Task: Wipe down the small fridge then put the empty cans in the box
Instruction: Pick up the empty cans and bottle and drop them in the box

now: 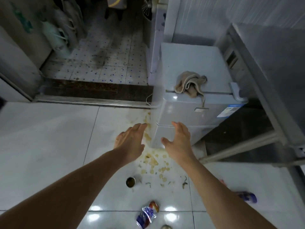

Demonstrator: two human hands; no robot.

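Observation:
A small pale-grey fridge (194, 63) stands right of centre, seen from above. A crumpled beige cloth (189, 84) lies on its top at the front edge, one corner hanging over the door. My left hand (132, 141) and my right hand (178, 141) reach out with straight fingers in front of the fridge's lower door, holding nothing. An open tin can (130, 182) stands on the floor below my hands. A crushed blue and red can (147, 214) lies nearer to me, and another crushed can (246, 196) lies at the right.
Yellowish stains (153, 162) spot the white floor tiles at the fridge's foot. A steel table (272, 83) stands to the right of the fridge. A dark threshold (92, 90) leads to a dirty patterned floor with hanging bags (62, 35) at the back left.

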